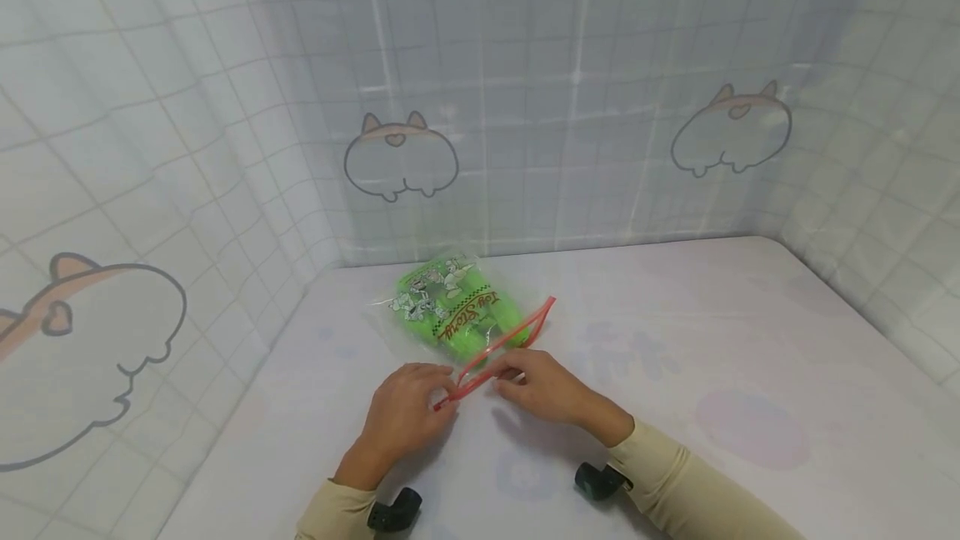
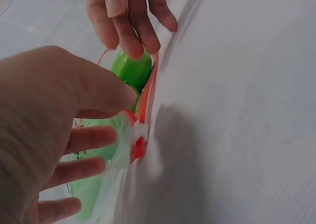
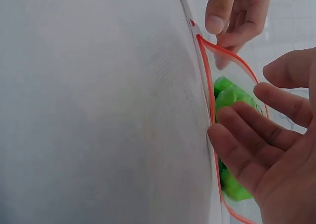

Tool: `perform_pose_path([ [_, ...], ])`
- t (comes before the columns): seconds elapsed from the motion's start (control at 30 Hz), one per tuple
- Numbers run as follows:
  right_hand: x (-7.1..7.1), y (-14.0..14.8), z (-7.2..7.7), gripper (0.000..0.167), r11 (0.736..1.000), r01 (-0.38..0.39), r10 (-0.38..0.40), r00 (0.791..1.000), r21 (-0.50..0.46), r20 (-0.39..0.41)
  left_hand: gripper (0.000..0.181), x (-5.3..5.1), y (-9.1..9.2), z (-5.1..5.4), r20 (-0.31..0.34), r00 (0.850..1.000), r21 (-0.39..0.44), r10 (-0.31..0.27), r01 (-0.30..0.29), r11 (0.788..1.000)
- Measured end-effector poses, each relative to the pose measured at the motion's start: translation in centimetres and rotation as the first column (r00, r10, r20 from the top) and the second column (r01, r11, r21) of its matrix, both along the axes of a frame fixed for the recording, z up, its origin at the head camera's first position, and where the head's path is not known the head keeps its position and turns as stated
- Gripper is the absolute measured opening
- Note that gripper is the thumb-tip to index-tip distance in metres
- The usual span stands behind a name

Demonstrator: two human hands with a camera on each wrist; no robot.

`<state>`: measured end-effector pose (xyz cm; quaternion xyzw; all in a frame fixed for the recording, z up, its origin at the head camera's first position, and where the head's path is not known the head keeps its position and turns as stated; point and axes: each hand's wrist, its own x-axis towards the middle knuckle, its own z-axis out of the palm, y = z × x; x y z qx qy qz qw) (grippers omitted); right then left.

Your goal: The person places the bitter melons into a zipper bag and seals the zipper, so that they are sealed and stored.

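A clear zip bag (image 1: 463, 307) with "Toy Story" lettering and cartoon figures lies on the table. Its red zip strip (image 1: 517, 332) gapes apart along the mouth, facing the person. Bright green items (image 3: 232, 100) fill the bag; their kind is unclear. At the near left corner, beside a whitish slider (image 2: 141, 130), is my left hand (image 1: 408, 411), thumb and fingers spread apart around the bag's edge. My right hand (image 1: 543, 386) is at the middle of the mouth, its fingers loosely bent beside the near red strip. Whether the fingertips touch it is hard to tell.
A pale tabletop (image 1: 637, 415) with faint printed shapes extends around the bag. Light grid-patterned curtains (image 1: 525, 107) with cartoon animal drawings hang behind and at both sides. Dark wrist devices (image 1: 395, 511) sit at both sleeve cuffs.
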<state>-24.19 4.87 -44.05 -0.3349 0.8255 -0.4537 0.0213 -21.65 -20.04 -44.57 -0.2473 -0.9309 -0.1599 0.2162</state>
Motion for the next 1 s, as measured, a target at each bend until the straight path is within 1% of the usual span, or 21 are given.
perform_pose_path([
  [0.1,0.0,-0.2,0.0,0.023,1.0,-0.008,0.008,1.0,0.0,-0.002,0.013,0.0,-0.3,0.1,0.014,1.0,-0.015,0.017,-0.017,1.0],
  [0.23,0.2,-0.6,0.4,0.023,1.0,-0.025,0.025,0.999,-0.004,-0.022,0.015,-0.2,-1.1,0.1,0.006,1.0,-0.042,0.016,-0.016,0.999],
  [0.3,0.3,-0.9,0.7,0.022,0.999,-0.032,0.032,0.999,-0.004,-0.042,0.013,-0.3,-1.5,0.2,0.021,1.0,-0.053,0.018,-0.017,0.998],
  [0.37,0.4,-1.2,0.9,0.021,0.999,-0.044,0.043,0.996,-0.01,-0.082,0.011,-0.3,-1.7,0.3,0.051,0.998,-0.073,0.03,-0.026,0.997],
  [0.47,0.5,-1.7,1.3,0.021,0.998,-0.065,0.061,0.987,-0.02,-0.152,0.01,-0.3,-1.8,0.4,0.088,0.995,-0.093,0.039,-0.03,0.995],
  [0.57,0.5,-2.0,1.7,0.021,0.997,-0.075,0.07,0.969,-0.012,-0.238,0.01,-0.3,-1.9,0.4,0.104,0.994,-0.116,0.036,-0.024,0.993],
  [0.77,0.1,-2.8,2.0,0.02,0.999,-0.044,0.048,0.928,0.019,-0.369,0.01,-0.4,-2.0,0.4,0.128,0.991,-0.129,0.032,-0.016,0.992],
  [0.87,-0.1,-3.1,2.2,0.021,0.999,-0.04,0.045,0.918,0.021,-0.393,0.008,-0.5,-2.1,0.2,0.145,0.989,-0.128,0.039,-0.02,0.992],
  [1.0,-0.2,-3.5,1.8,0.021,0.998,-0.049,0.056,0.924,0.028,-0.377,0.008,-0.6,-2.4,0.0,0.151,0.988,-0.129,0.038,-0.019,0.991],
])
